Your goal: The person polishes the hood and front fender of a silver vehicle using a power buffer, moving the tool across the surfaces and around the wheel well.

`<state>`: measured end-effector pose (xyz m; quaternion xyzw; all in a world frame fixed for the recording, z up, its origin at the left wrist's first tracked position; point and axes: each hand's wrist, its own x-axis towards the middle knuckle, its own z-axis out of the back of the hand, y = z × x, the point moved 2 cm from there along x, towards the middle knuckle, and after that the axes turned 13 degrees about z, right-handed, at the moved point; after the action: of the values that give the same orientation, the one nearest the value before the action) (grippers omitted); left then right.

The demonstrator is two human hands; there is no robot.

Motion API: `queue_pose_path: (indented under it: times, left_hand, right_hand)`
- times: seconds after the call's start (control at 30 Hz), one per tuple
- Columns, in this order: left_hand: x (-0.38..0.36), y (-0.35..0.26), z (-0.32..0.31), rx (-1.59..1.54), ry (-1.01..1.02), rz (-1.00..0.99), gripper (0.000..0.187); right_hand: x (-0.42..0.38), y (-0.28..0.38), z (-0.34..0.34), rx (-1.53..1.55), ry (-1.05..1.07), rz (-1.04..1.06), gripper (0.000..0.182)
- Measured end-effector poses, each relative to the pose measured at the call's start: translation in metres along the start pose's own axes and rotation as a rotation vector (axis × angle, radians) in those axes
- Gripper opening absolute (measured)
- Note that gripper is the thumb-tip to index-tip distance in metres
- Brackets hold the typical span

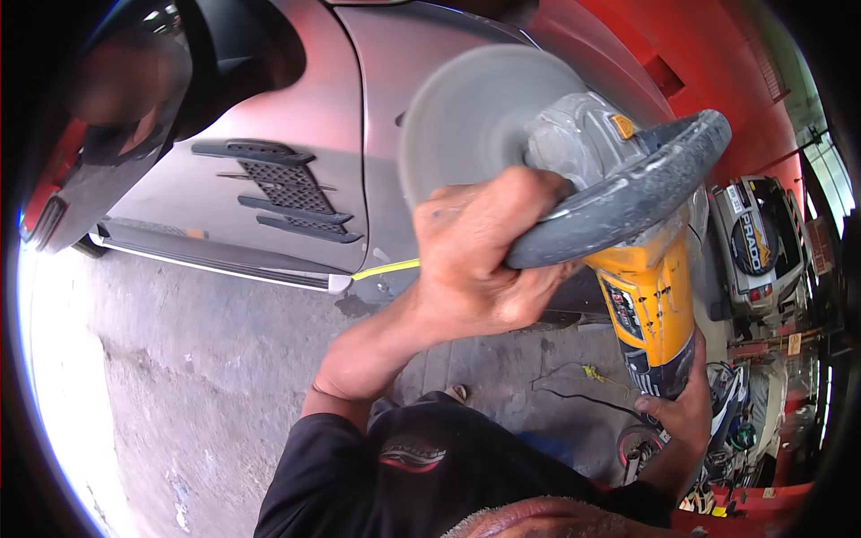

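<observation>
A yellow-and-black rotary polisher is held up close in front of me, tilted, its large round grey pad blurred as if spinning. My left hand is closed around one end of the curved black front handle. Lower down at the right, my right hand wraps the dark rear grip of the machine. The pad overlaps the silver-grey side panel of a car in this view. A black mesh vent trim sits on that panel, left of the pad.
Yellow tape runs along the lower body edge near a side step. A dark cable lies on the concrete floor. Another vehicle stands at the right, above assorted clutter. A side mirror juts out at upper left.
</observation>
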<state>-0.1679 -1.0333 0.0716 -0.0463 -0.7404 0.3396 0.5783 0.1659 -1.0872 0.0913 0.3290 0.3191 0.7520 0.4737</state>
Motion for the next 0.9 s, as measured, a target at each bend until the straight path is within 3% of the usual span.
queue_pose_path:
  times: [0.13,0.23,0.37,0.53,0.67,0.9]
  left_hand:
    - [-0.004,-0.016,0.046,0.165,-0.110,0.010,0.047]
    - [0.005,-0.027,0.062,0.177,-0.195,-0.059,0.040]
    - [0.015,-0.030,0.066,0.076,-0.268,-0.140,0.023]
    - [-0.018,-0.020,0.052,0.141,-0.081,-0.025,0.032]
    - [-0.025,-0.011,0.018,-0.120,0.064,-0.019,0.022]
    - [0.009,0.006,-0.006,-0.133,0.077,0.020,0.022]
  right_hand:
    - [0.012,0.025,-0.015,-0.010,0.123,0.139,0.124]
    - [0.020,0.037,-0.018,-0.042,0.172,0.232,0.122]
    - [0.021,0.052,-0.026,0.003,0.135,0.202,0.124]
    - [0.009,0.022,-0.011,-0.065,0.208,0.136,0.122]
    - [-0.018,0.000,0.000,-0.043,0.145,0.052,0.122]
    - [0.000,-0.002,0.000,-0.011,0.008,0.018,0.129]
